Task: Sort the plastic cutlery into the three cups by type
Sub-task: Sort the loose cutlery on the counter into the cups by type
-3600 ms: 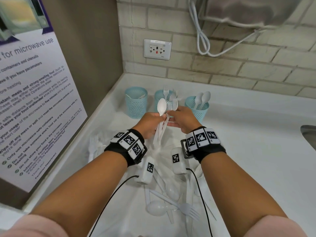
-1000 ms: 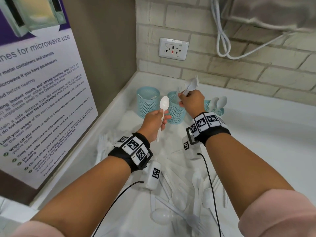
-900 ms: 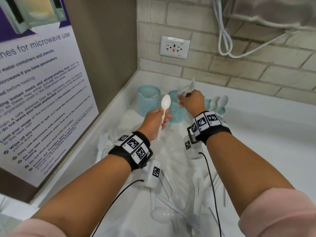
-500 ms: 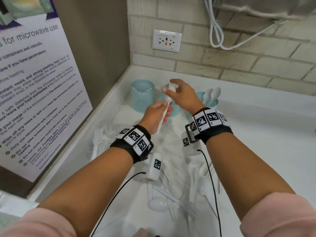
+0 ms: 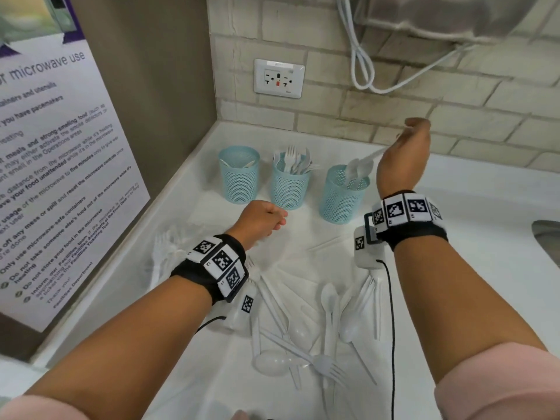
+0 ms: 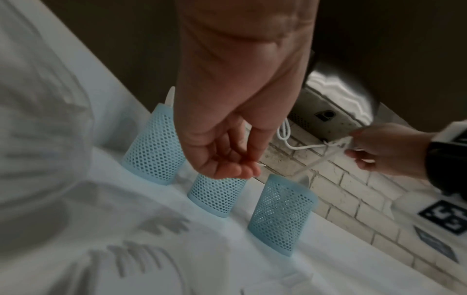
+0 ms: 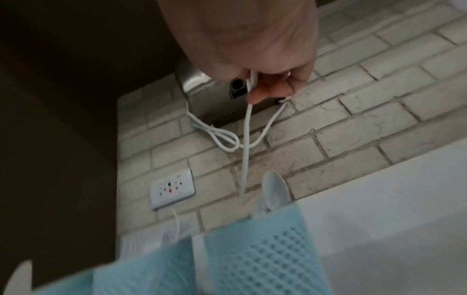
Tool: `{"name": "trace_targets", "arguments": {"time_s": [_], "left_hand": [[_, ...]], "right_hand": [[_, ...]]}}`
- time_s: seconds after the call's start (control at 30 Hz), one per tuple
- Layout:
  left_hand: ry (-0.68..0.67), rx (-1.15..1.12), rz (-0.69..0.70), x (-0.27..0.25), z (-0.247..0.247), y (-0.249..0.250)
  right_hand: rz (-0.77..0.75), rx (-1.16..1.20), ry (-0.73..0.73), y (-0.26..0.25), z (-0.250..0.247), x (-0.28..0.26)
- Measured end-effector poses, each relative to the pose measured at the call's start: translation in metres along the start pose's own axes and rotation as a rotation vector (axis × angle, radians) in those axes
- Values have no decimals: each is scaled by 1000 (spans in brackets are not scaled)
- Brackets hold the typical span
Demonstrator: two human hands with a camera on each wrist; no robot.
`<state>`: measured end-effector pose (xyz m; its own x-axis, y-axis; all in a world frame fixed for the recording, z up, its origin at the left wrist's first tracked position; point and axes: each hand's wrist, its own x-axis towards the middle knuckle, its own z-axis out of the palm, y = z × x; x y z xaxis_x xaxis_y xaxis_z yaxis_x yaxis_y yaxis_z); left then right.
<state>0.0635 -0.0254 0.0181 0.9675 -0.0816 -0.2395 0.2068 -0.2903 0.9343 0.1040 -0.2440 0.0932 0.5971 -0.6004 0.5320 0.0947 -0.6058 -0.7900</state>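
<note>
Three light blue mesh cups stand in a row at the back of the white counter (image 5: 454,225). The left cup (image 5: 239,174) holds a few flat pieces, the middle cup (image 5: 289,184) forks, the right cup (image 5: 344,194) spoons. My right hand (image 5: 404,133) is raised above and right of the right cup and pinches a white spoon (image 5: 374,154) by one end. Its other end slants down to that cup's mouth. In the right wrist view the spoon (image 7: 246,129) hangs from my fingers (image 7: 267,89). My left hand (image 5: 277,221) hovers low before the middle cup, loosely curled and holding nothing.
Loose white spoons and forks (image 5: 303,328) lie heaped on the counter between my forearms, and more forks (image 5: 163,253) by the left wall. A poster covers that wall. A socket (image 5: 278,77) and a white cable (image 5: 360,65) are on the brick wall. A sink edge (image 5: 548,241) shows right.
My right hand put forks in the middle cup, took the spoon from my left hand and carried it right, up over the right cup. The left hand dropped lower, holding nothing.
</note>
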Motion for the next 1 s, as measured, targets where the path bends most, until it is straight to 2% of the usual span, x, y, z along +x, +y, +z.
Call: {"name": "trace_targets", "arguments": {"time_s": [0.13, 0.27, 0.33, 0.43, 0.47, 0.53, 0.6, 0.67, 0.73, 0.87, 1.0], "left_hand": [[-40, 226, 47, 0, -2, -5], [-154, 628, 139, -11, 1, -4], [-259, 836, 160, -25, 12, -1], [-499, 1073, 205, -60, 36, 1], [-579, 1116, 218, -73, 43, -1], [-698, 1161, 258, -97, 56, -10], [-782, 1189, 300, -117, 66, -21], [-852, 1251, 295, -132, 73, -31], [-881, 1324, 251, -140, 77, -39], [-926, 1343, 111, -139, 78, -46], [-857, 1317, 94, -131, 79, -50]], "right_hand": [[-56, -241, -223, 21, 11, -11], [-79, -318, -486, 32, 15, -20], [-56, -360, -505, 30, 9, -21], [64, -492, -475, 28, -8, -19], [96, -596, -543, 27, -15, -18], [149, -835, -792, 26, -32, -20], [199, -1024, -1046, 24, -51, -29], [211, -1168, -1205, 24, -69, -45], [252, -1226, -1289, 30, -83, -63], [415, -1172, -1376, 40, -86, -91], [458, -1115, -1472, 41, -71, -107]]}}
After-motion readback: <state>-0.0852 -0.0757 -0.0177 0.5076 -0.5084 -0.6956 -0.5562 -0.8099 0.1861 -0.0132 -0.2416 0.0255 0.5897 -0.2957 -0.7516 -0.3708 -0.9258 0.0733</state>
